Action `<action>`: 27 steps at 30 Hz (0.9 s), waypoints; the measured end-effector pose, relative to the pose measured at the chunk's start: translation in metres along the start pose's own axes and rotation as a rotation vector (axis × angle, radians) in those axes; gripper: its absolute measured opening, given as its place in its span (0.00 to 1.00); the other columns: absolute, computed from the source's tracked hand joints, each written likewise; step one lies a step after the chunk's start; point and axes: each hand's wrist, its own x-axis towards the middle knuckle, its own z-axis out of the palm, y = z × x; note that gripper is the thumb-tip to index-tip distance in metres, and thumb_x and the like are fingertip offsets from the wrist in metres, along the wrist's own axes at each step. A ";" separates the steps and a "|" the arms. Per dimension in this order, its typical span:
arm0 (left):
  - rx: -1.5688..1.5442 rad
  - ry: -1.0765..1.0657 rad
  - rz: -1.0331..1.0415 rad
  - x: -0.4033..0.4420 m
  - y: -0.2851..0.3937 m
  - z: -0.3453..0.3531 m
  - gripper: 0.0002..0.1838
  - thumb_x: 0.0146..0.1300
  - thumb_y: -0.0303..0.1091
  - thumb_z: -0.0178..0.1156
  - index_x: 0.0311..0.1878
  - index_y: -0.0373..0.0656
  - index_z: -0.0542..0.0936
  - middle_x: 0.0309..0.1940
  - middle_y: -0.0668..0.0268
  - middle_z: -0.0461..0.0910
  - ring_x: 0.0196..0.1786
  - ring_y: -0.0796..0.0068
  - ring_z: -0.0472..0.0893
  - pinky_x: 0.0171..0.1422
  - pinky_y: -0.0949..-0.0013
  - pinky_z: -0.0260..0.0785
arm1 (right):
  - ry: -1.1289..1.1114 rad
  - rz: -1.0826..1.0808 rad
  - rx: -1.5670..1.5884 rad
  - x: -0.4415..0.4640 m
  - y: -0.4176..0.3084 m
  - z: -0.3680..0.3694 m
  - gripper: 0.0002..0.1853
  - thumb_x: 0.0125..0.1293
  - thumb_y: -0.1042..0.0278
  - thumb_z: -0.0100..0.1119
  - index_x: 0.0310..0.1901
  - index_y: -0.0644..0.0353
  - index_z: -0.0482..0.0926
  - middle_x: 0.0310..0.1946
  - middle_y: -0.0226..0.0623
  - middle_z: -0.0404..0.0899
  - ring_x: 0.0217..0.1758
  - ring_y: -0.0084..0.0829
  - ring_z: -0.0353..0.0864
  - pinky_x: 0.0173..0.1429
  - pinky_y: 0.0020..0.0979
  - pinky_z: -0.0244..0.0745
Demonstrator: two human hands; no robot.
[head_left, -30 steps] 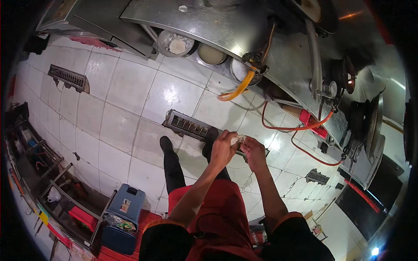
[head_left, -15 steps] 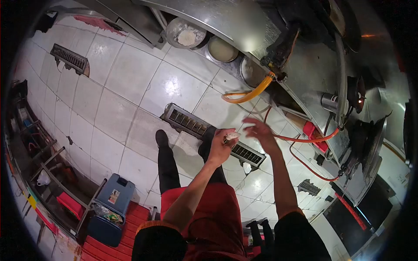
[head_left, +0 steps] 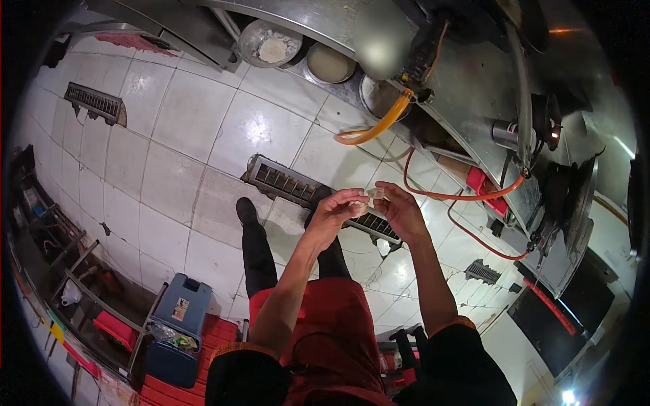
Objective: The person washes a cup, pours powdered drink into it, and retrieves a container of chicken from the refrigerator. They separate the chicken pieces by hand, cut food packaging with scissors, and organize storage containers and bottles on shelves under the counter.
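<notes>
My left hand (head_left: 332,215) is closed round a small whitish lump (head_left: 357,209), with the thumb and fingertips at its edge. Across from it, my right hand (head_left: 404,213) pinches a small pale, see-through piece (head_left: 374,193) between thumb and fingers. The fingertips of both hands are almost together, and the piece sits between them. Whether it is joined to the lump I cannot tell, nor what either is made of. Both hands are held in the air above the tiled floor, in front of my red apron (head_left: 315,318).
A metal bowl with white powder (head_left: 269,42) and other round containers (head_left: 330,64) stand under the steel counter (head_left: 467,118). An orange hose (head_left: 382,125) hangs from it. A drain grate (head_left: 281,181) lies by my feet. A blue bin (head_left: 181,304) stands at lower left.
My right hand has moved left and closed in on my left hand; its fingers, loose and apart before, now pinch the pale piece. The left hand keeps hold of the lump.
</notes>
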 end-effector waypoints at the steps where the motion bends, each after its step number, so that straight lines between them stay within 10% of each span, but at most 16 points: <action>1: 0.000 -0.007 0.018 -0.001 -0.002 -0.001 0.12 0.63 0.22 0.56 0.51 0.38 0.78 0.46 0.68 0.80 0.49 0.79 0.76 0.57 0.74 0.67 | 0.028 -0.011 0.043 0.001 0.004 -0.002 0.09 0.69 0.68 0.54 0.45 0.64 0.76 0.41 0.33 0.79 0.38 0.22 0.80 0.46 0.24 0.76; 12: 0.060 0.118 0.014 0.001 -0.016 0.003 0.16 0.62 0.23 0.59 0.53 0.39 0.76 0.44 0.67 0.79 0.48 0.81 0.77 0.55 0.76 0.69 | 0.578 -0.200 -0.268 0.078 -0.048 -0.020 0.17 0.67 0.61 0.55 0.52 0.61 0.72 0.44 0.41 0.77 0.36 0.30 0.82 0.45 0.28 0.77; 18: 0.140 0.192 0.111 0.012 -0.015 0.018 0.20 0.61 0.24 0.61 0.58 0.40 0.73 0.43 0.66 0.81 0.46 0.79 0.79 0.53 0.76 0.71 | -0.061 -0.026 -0.630 0.006 -0.007 -0.008 0.21 0.63 0.62 0.62 0.54 0.65 0.74 0.43 0.35 0.79 0.41 0.22 0.80 0.47 0.25 0.76; 27: 0.160 0.174 0.079 0.026 -0.007 0.029 0.22 0.60 0.22 0.62 0.58 0.39 0.73 0.40 0.67 0.81 0.43 0.81 0.79 0.50 0.77 0.72 | 0.112 -0.192 -0.637 -0.006 -0.001 -0.002 0.18 0.60 0.77 0.63 0.53 0.64 0.76 0.43 0.36 0.81 0.44 0.22 0.80 0.49 0.23 0.76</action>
